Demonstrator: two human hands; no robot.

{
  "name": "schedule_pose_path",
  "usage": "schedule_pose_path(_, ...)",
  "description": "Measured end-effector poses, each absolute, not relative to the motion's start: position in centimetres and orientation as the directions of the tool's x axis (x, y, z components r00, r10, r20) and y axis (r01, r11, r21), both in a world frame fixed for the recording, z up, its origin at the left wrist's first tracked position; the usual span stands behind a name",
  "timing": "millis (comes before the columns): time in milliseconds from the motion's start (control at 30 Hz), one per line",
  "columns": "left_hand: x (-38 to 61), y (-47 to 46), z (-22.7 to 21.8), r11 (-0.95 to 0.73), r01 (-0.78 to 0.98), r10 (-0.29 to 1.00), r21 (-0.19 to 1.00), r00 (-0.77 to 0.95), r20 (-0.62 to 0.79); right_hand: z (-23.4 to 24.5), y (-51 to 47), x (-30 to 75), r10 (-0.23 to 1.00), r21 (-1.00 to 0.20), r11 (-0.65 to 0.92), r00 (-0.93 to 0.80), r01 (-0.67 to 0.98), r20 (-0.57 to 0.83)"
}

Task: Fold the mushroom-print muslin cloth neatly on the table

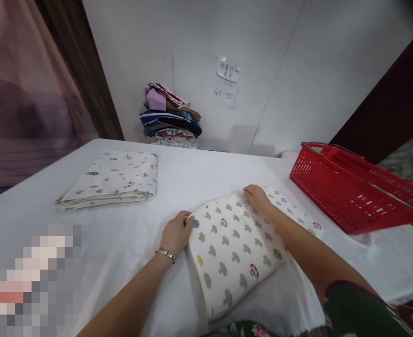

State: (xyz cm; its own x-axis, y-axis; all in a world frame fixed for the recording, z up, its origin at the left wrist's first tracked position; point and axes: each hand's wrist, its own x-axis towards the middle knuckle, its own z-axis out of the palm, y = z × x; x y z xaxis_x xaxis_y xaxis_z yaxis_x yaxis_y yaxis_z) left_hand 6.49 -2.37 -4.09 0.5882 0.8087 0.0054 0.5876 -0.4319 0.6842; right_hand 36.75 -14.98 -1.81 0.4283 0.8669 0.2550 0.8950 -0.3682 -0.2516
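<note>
A cream cloth with a mushroom print (235,243) lies partly folded on the white-covered table in front of me. My left hand (176,234), with a bracelet at its wrist, is closed on the cloth's left edge, the thumb on top. At the far edge, my right hand (257,199) is closed on the fabric near a fold, its fingertips partly hidden. Beyond that hand, another part of the same cloth spreads out to the right. A second cloth (122,177), white with small grey motifs, rests neatly folded at the table's far left.
A red plastic basket (350,192) with metal handles stands on the right. Behind the table is a stack of folded fabrics (171,117) against the white wall. Paper labels (224,96) hang on that wall. A pixelated patch covers the lower left.
</note>
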Motion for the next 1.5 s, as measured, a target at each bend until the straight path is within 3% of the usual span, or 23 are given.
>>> schedule_pose_path(300, 6.4, -2.4, -4.0, -0.425, 0.576, 0.803, 0.699, 0.596, -0.002, -2.0, -16.4, 38.8, 0.92, -0.138, -0.356, 0.373, 0.924, 0.122)
schedule_pose_path(567, 6.5, -2.6, -3.7, -0.43, 0.579, 0.804, 0.693, 0.595, 0.003, -1.7, -16.2, 39.5, 0.897, -0.142, -0.416, 0.431, 0.898, 0.098)
schedule_pose_path(1033, 6.4, -2.5, -3.7, -0.423, 0.577, 0.797, 0.699, 0.603, -0.016, -3.4, -15.5, 40.2, 0.862, -0.176, -0.448, 0.476, 0.876, 0.172)
schedule_pose_path(1200, 6.4, -2.5, -3.5, -0.426, 0.584, 0.795, 0.691, 0.606, -0.022, -2.4, -18.1, 43.0, 0.798, -0.146, -0.554, 0.573, 0.82, 0.187)
schedule_pose_path(1500, 6.4, -2.5, -3.4, -0.428, 0.584, 0.796, 0.69, 0.605, -0.018, -2.0, -20.0, 45.6, 0.784, -0.062, -0.614, 0.617, 0.787, 0.066)
